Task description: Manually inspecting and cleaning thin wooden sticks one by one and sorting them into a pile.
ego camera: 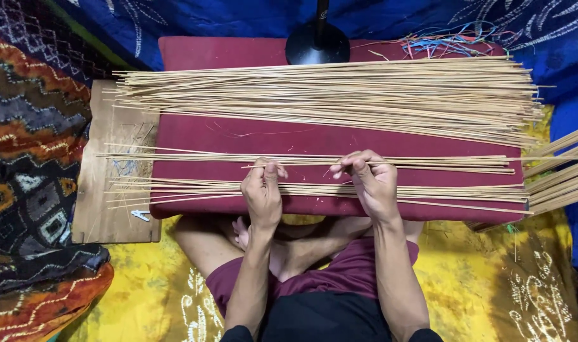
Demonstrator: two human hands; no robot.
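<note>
My left hand and my right hand both pinch one thin pale stick that lies across a dark red cushion. The stick runs left to right between my fingers, just under a small row of sticks. A large pile of the same sticks covers the far half of the cushion. Another thin row of sticks lies along the cushion's near edge, under my wrists. My crossed legs show below the cushion.
A wooden board sticks out at the cushion's left, with a small pale clip on it. A black round stand base sits at the far edge beside coloured threads. Wider bamboo strips enter from the right. Patterned cloths lie around.
</note>
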